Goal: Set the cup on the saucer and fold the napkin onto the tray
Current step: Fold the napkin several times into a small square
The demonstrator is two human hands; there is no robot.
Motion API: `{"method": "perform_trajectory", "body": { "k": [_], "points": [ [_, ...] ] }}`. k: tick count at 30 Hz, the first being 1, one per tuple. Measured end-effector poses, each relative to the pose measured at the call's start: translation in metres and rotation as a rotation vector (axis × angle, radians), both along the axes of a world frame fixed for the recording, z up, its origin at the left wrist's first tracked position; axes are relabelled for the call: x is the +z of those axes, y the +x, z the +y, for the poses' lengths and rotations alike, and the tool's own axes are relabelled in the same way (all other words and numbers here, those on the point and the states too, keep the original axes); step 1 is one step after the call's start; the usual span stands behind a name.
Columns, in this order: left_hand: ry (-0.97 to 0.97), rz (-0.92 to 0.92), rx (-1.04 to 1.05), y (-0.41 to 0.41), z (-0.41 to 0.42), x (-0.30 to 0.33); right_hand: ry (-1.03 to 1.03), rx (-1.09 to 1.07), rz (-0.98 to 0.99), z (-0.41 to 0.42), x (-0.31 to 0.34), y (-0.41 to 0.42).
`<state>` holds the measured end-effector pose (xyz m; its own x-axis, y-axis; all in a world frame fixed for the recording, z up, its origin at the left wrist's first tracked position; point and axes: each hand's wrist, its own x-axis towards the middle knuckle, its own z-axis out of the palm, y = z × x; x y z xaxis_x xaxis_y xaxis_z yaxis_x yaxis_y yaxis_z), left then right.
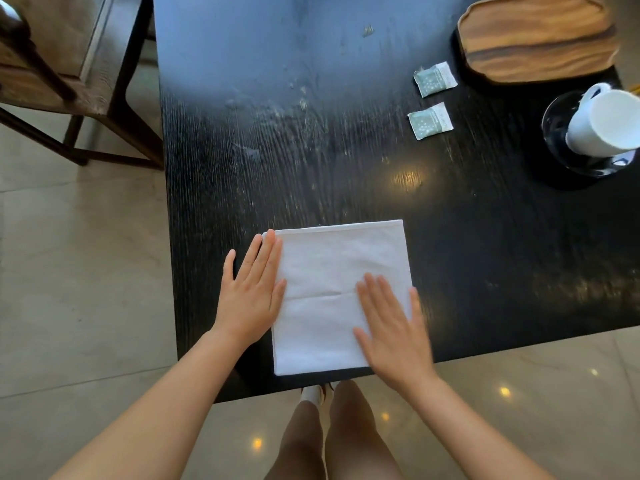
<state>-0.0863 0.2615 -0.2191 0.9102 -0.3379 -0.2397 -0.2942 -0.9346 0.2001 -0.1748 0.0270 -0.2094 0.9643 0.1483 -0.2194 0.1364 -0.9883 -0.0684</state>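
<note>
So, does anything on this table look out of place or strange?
Yes: the white cup sits upside down on the glass saucer. The black table has pale smears. The napkin is neatly folded but not on the wooden tray.

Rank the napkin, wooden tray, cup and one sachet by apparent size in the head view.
1. napkin, nearest the camera, so its lead is unsure
2. wooden tray
3. cup, partly cropped
4. sachet
</note>
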Motion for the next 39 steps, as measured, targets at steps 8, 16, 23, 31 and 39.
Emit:
{"method": "perform_trajectory", "body": {
  "k": [8,16,23,31,39],
  "points": [
    [0.033,-0.051,0.095,-0.005,-0.017,0.015,-0.047,-0.087,0.039,-0.051,0.002,-0.011],
    [-0.101,-0.042,-0.184,-0.076,-0.119,0.009,-0.041,-0.081,0.006,-0.051,0.001,-0.011],
    [-0.001,-0.011,-0.254,-0.074,-0.043,-0.001,-0.029,-0.073,0.019,-0.051,0.004,-0.009],
    [0.006,0.081,-0.228,-0.077,-0.022,0.008,-0.017,-0.042,0.037,-0.052,0.008,-0.010],
    [0.014,0.077,-0.407,-0.085,0.019,0.016,0.040,0.346,0.085,-0.069,0.012,-0.020]
  ]
}}
